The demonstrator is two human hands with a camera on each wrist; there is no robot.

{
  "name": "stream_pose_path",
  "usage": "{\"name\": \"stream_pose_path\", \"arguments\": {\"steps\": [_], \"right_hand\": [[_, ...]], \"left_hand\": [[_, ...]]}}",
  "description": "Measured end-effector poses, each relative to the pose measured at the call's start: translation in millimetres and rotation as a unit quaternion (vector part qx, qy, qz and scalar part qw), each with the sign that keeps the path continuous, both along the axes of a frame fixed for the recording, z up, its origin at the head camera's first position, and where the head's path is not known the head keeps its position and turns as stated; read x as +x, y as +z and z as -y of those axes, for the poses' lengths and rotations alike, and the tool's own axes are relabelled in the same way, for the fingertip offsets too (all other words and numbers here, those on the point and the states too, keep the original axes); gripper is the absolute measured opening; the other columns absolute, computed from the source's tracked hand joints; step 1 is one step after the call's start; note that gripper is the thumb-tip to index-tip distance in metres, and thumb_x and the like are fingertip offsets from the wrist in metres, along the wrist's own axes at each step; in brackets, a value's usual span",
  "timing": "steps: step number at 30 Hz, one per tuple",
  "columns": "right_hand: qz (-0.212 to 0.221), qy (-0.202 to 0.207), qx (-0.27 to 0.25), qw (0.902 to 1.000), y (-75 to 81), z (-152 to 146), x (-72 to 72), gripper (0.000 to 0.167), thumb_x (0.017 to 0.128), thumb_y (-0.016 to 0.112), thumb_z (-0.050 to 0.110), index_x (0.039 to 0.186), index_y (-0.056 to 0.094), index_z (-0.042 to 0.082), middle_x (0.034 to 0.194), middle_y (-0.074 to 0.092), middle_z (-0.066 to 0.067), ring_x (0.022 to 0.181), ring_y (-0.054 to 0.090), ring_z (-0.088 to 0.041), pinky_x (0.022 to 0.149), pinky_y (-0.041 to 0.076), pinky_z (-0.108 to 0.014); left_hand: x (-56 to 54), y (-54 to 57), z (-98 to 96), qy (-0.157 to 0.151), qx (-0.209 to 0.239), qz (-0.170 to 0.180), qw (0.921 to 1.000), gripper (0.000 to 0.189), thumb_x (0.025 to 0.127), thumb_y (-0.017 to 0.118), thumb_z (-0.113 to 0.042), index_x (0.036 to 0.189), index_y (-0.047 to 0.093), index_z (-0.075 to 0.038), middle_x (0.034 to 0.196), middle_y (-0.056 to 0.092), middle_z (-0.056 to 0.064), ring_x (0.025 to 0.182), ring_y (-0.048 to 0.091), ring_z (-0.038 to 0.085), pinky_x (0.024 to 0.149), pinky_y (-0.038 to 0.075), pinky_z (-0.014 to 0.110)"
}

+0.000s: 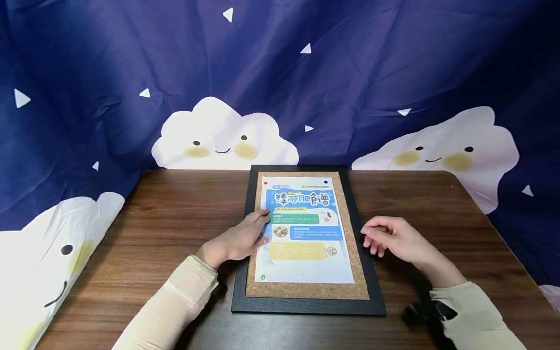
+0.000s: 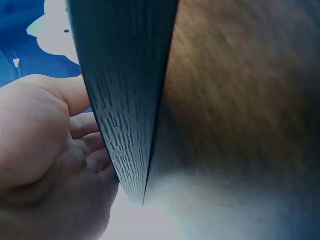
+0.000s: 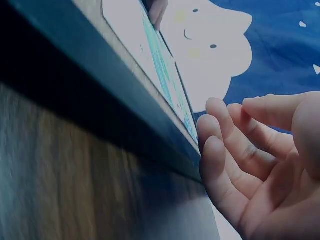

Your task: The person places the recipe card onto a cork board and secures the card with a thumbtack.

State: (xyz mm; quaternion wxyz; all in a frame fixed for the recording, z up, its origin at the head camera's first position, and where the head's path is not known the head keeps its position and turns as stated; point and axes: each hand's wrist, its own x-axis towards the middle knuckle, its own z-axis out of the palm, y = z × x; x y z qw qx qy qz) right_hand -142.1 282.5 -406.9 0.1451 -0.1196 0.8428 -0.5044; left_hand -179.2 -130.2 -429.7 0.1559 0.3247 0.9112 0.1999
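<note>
A cork board in a black frame lies on the table, with a printed paper sheet over most of it. A red pushpin and a blue pushpin sit at the sheet's top corners, a green pushpin at its lower left. My left hand rests across the frame's left side, its fingertips on the sheet's left edge. Beside the right side of the frame, my right hand has loosely bent fingers and holds nothing; the right wrist view shows its fingertips near the frame.
The board lies on a dark brown wooden table. Behind the table hangs a navy cloth printed with white clouds and triangles. Black straps show at the right sleeve's cuff.
</note>
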Motion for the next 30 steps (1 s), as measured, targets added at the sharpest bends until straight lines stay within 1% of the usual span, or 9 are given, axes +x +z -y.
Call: {"name": "stream_pose_path", "arguments": {"steps": [3, 10, 15, 19, 24, 30], "right_hand": [[-0.007, -0.018, 0.011, 0.9997, -2.3, -7.8, -2.1, 0.028, 0.111, 0.063, 0.016, 0.117, 0.068, -0.010, 0.090, 0.074, -0.018, 0.071, 0.071, -0.021, 0.063, 0.063, -0.035], [-0.022, -0.061, 0.060, 0.9961, -8.7, -24.2, -6.3, 0.027, 0.111, 0.062, 0.015, 0.117, 0.068, -0.011, 0.089, 0.075, -0.016, 0.069, 0.071, -0.018, 0.061, 0.062, -0.034], [-0.022, -0.077, 0.071, 0.9942, -13.6, -34.3, -10.4, 0.026, 0.112, 0.060, 0.012, 0.120, 0.067, -0.012, 0.090, 0.075, -0.014, 0.068, 0.070, -0.016, 0.060, 0.061, -0.034], [-0.021, -0.103, 0.087, 0.9906, -17.1, -44.0, -15.0, 0.028, 0.112, 0.059, 0.012, 0.122, 0.065, -0.013, 0.089, 0.075, -0.013, 0.067, 0.070, -0.015, 0.060, 0.061, -0.034], [-0.003, -0.132, 0.098, 0.9864, -19.3, -55.7, -20.0, 0.031, 0.113, 0.055, 0.011, 0.125, 0.062, -0.016, 0.087, 0.075, -0.010, 0.066, 0.071, -0.016, 0.060, 0.062, -0.034], [0.030, -0.148, 0.081, 0.9852, -22.3, -67.4, -27.6, 0.036, 0.114, 0.053, 0.013, 0.128, 0.057, -0.019, 0.084, 0.075, -0.005, 0.066, 0.072, -0.016, 0.062, 0.064, -0.034]], "left_hand": [[-0.2, 0.3, -0.2, 0.000, 0.002, -0.002, 1.0000, 0.064, 0.115, 0.053, -0.019, 0.164, 0.028, 0.015, 0.177, 0.018, 0.028, 0.166, 0.018, 0.043, 0.131, 0.031, 0.054], [0.3, 0.6, -0.6, 0.002, 0.005, 0.002, 1.0000, 0.065, 0.115, 0.054, -0.019, 0.164, 0.028, 0.015, 0.177, 0.018, 0.028, 0.167, 0.018, 0.042, 0.131, 0.031, 0.054], [0.0, -0.4, 0.0, 0.000, 0.004, 0.002, 1.0000, 0.065, 0.115, 0.054, -0.019, 0.164, 0.028, 0.015, 0.177, 0.018, 0.028, 0.167, 0.018, 0.043, 0.131, 0.031, 0.054], [-0.2, -1.7, 0.6, -0.001, 0.002, 0.000, 1.0000, 0.065, 0.115, 0.053, -0.020, 0.164, 0.028, 0.015, 0.177, 0.017, 0.028, 0.167, 0.018, 0.042, 0.131, 0.031, 0.054], [0.3, -1.4, 0.7, 0.002, 0.001, 0.003, 1.0000, 0.065, 0.115, 0.053, -0.020, 0.164, 0.028, 0.014, 0.178, 0.017, 0.027, 0.167, 0.017, 0.042, 0.131, 0.031, 0.053], [0.4, -1.2, 0.2, 0.006, 0.000, 0.003, 1.0000, 0.065, 0.115, 0.054, -0.020, 0.164, 0.028, 0.013, 0.178, 0.017, 0.027, 0.167, 0.018, 0.041, 0.131, 0.031, 0.053]]}}
